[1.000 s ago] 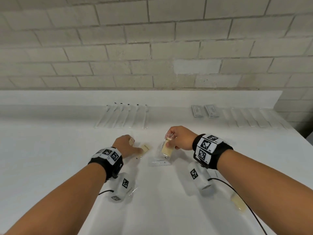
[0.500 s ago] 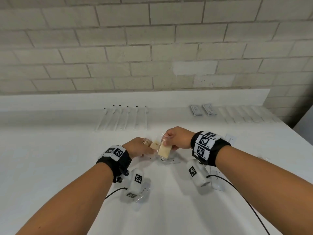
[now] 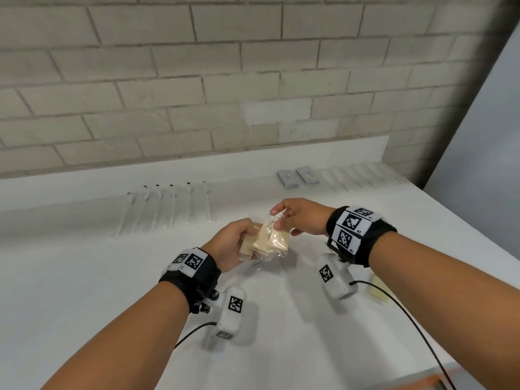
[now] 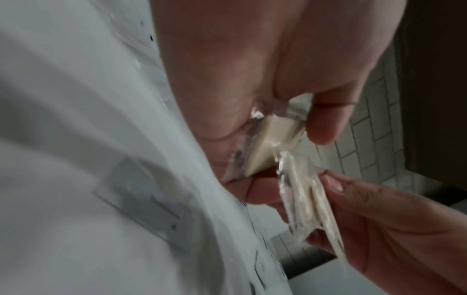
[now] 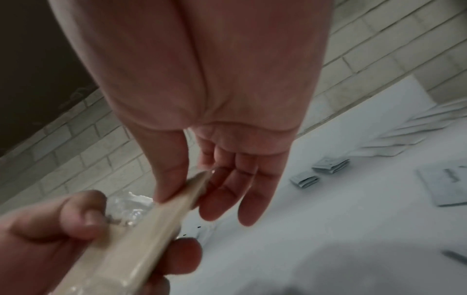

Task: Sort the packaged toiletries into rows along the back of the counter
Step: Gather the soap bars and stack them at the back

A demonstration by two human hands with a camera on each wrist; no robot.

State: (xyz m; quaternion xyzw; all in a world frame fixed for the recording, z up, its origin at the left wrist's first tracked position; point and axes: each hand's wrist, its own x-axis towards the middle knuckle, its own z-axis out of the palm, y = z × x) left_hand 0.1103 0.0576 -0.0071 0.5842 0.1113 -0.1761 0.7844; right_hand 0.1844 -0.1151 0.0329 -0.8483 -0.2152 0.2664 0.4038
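Note:
Above the middle of the white counter (image 3: 84,277) my two hands meet, each with cream soap bars in clear plastic wrappers. My left hand (image 3: 245,238) grips one wrapped soap bar (image 3: 245,247) between thumb and fingers; the left wrist view shows that bar (image 4: 267,143) close up. My right hand (image 3: 277,220) pinches the top of the wrappers of two more soap packets (image 3: 277,240), which hang against the left one. In the right wrist view its thumb and forefinger pinch a packet's edge (image 5: 194,189) while the other fingers stay straight.
Along the back lie a row of long clear packets (image 3: 168,209), two grey sachets (image 3: 298,177) and a row of white packets (image 3: 363,178). A flat packet (image 3: 257,266) lies under the hands. Another soap bar (image 3: 378,289) lies at the right, near the counter's edge.
Both hands have lifted off the counter and come together. The left hand picked up its soap bar and brought it against the packets in the right hand.

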